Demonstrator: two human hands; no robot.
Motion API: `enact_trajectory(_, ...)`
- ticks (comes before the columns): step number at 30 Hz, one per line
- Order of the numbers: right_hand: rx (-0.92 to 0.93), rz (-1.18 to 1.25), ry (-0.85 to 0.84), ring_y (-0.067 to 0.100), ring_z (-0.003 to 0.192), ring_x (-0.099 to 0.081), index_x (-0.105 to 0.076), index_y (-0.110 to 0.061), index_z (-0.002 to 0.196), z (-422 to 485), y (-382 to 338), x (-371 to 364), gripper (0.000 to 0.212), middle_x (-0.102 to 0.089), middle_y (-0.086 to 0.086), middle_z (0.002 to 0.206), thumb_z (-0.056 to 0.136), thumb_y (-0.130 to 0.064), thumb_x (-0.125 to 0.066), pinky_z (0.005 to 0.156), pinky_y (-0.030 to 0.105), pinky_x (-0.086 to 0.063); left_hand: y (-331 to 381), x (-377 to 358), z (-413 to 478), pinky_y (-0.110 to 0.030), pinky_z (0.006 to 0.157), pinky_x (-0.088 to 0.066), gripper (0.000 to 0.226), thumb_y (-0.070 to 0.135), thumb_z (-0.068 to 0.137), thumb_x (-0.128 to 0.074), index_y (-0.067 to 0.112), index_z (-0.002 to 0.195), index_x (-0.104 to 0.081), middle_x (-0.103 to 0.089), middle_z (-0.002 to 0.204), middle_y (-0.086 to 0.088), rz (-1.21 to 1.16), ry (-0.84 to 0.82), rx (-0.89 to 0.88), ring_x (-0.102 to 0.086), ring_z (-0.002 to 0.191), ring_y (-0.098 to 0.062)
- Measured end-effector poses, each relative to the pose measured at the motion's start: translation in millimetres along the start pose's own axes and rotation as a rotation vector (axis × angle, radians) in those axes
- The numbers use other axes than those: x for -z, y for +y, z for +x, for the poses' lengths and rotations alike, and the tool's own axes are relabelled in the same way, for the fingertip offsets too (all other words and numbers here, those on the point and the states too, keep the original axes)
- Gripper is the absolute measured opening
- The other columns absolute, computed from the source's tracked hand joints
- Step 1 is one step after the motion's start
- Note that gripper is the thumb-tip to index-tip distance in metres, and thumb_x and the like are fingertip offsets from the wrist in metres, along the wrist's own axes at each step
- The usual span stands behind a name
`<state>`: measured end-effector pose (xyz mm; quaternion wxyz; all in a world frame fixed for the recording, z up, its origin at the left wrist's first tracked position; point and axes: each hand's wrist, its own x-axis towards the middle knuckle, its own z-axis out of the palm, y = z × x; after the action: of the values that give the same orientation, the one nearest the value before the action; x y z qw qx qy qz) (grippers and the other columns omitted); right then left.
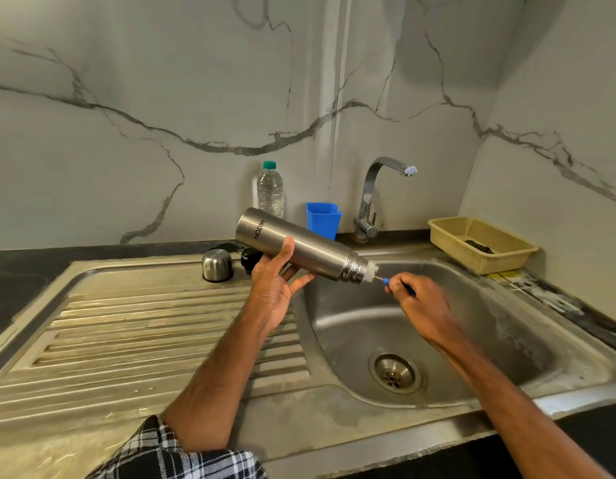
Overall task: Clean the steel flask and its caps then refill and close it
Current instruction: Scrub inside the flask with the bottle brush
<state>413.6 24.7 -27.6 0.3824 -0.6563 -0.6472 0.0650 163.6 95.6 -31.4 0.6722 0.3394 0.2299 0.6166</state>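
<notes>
L grip [273, 288] round tilted flask [301, 246], mid-body

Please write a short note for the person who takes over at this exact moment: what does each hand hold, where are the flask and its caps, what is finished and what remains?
Left hand grips the steel flask, tilted, mouth down-right over the sink basin.
Right hand pinches the bottle brush, bristles at the flask mouth.
Steel cap and black inner cap stand on the drainboard, behind the left hand.
Done: both caps off, brush at work.
Left: rinse flask, clean caps (cannot tell if washed), refill, close.
</notes>
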Motion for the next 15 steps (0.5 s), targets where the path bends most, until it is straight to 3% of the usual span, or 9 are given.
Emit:
enact_trajectory(2,0.0,0.028,0.014,0.003,0.071,-0.057,-0.063,-0.037,0.08,-3,-9,-7,0.028,-0.065,-0.014,0.074,0.101,-0.021,-0.054,0.09,0.043,-0.045,0,-2,-1,-0.046,0.081,-0.061,0.107,0.045,0.046,-0.1,0.011,0.138,-0.056,-0.069,0.129,-0.014,0.011,-0.021,0.0,-0.066,0.12,-0.029)
enact_trajectory(8,-0.025,0.046,0.066,0.006,0.094,-0.06,-0.06,-0.043,0.076,-3,5,9,0.032,-0.063,-0.024,0.082,0.1,-0.021,-0.057,0.107,0.049,-0.036,3,5,-1,-0.044,0.078,-0.062,0.095,0.039,0.056,-0.094,0.011,0.137,-0.055,-0.068,0.129,-0.016,-0.026,0.049,-0.019,-0.066,0.12,-0.031)
enact_trajectory(11,0.012,0.071,0.072,0.008,0.095,-0.057,-0.065,-0.038,0.085,-5,-5,1,0.022,-0.064,-0.017,0.085,0.099,-0.023,-0.058,0.106,0.042,-0.032,2,-3,-4,-0.044,0.078,-0.062,0.074,0.031,0.072,-0.079,0.01,0.139,-0.054,-0.067,0.13,-0.017,-0.018,0.057,0.006,-0.068,0.117,-0.029)
enact_trajectory(15,0.093,0.052,0.093,0.008,0.093,-0.054,-0.072,-0.027,0.1,-4,-13,0,0.009,-0.059,-0.023,0.086,0.096,-0.026,-0.063,0.102,0.05,-0.038,-2,-10,-5,-0.046,0.081,-0.062,0.067,0.028,0.078,-0.076,0.007,0.138,-0.054,-0.068,0.129,-0.018,-0.001,0.05,0.022,-0.068,0.117,-0.03)
